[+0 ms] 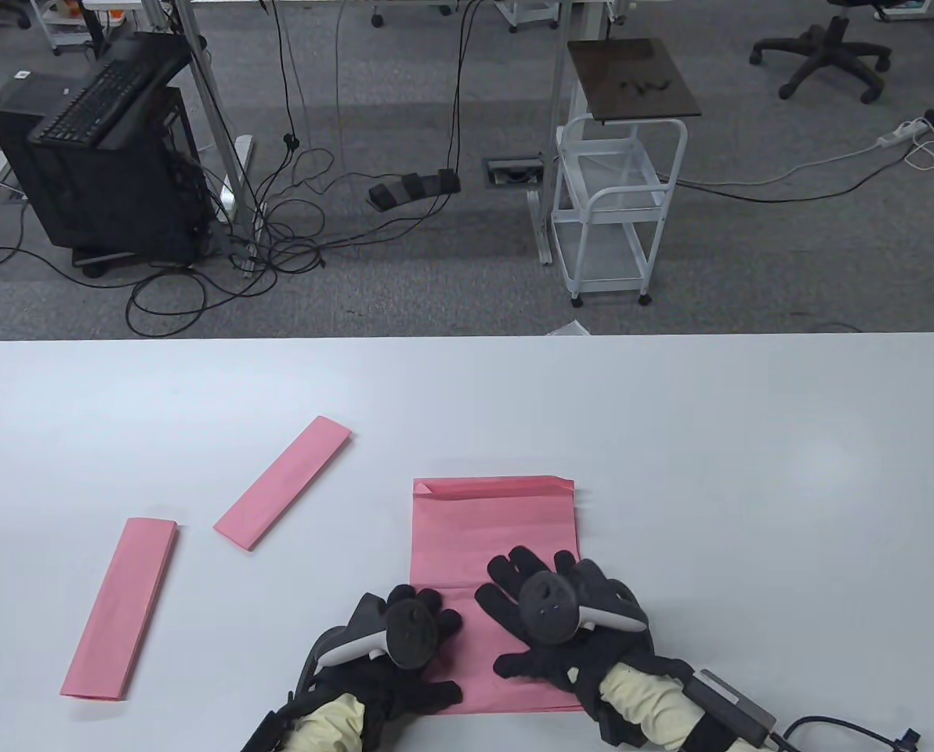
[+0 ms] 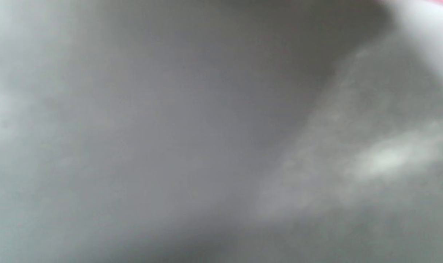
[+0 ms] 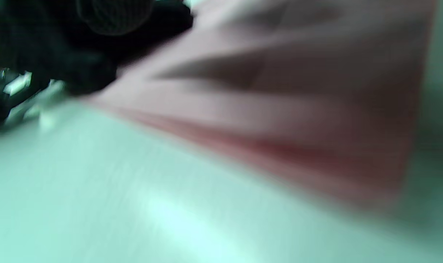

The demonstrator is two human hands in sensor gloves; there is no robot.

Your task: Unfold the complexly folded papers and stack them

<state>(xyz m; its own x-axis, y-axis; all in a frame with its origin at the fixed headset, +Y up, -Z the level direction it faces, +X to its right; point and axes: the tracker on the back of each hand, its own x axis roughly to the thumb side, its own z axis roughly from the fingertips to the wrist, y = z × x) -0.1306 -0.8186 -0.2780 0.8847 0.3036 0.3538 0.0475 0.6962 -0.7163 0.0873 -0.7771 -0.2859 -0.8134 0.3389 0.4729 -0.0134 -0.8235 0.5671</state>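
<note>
Here, nearest me, both hands rest on the near part of the partly unfolded pink sheet (image 1: 492,533). The right hand (image 1: 549,619) lies flat with its fingers spread wide on the paper; I hold nothing in it. The left hand (image 1: 400,642) sits at the sheet's near left edge; whether its fingers pinch the edge or merely press on it, I cannot tell, and the left wrist view is too blurred to help.

Risk one: the sheet lies on a smooth white table (image 1: 749,470). If I push forward while flattening, I judge the whole sheet may slide instead of opening.

Risk two: a narrow flap (image 1: 498,487) remains folded along the far edge. Dragging the palm toward it could crush it into a new crease, or tear the thin paper at a fold.

Risk three: further out to the left, two folded strips (image 1: 122,607) (image 1: 285,480) lie apart from the sheet. A wide sweep of the left arm could knock them out of reach.
</note>
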